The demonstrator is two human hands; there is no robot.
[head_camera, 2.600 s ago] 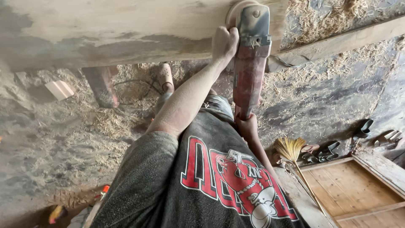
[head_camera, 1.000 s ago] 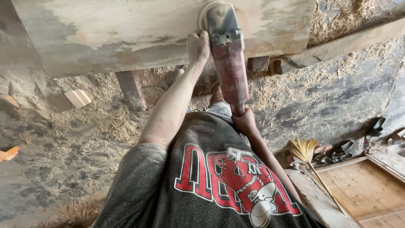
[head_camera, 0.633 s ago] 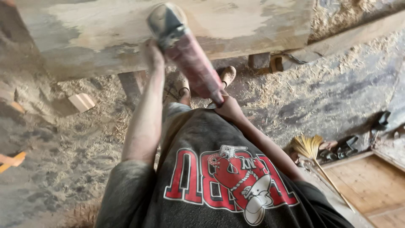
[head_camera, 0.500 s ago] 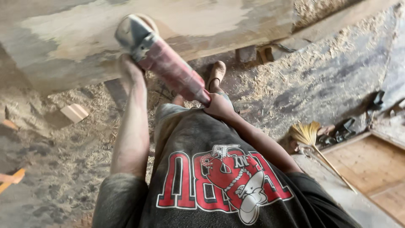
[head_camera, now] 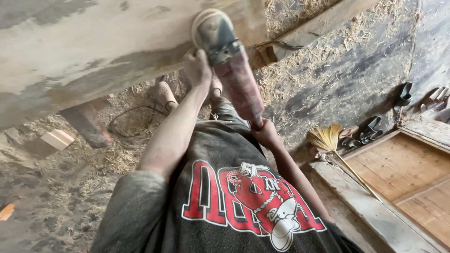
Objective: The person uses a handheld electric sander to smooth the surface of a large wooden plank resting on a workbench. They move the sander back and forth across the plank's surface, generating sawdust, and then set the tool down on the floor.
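Your left hand [head_camera: 198, 67] reaches out on a straight arm and wraps the front of the red angle grinder [head_camera: 229, 65], beside its head. The grinder's head presses the pale wooden slab [head_camera: 93, 51]; its long body slants back toward you. Your right hand [head_camera: 266, 133] grips the tail end.

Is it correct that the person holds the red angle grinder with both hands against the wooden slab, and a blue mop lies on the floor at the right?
Not quite. In the head view, the thing on the floor at the right is a straw broom, not a blue mop. The rest holds: the left hand and right hand grip the red angle grinder against the wooden slab.
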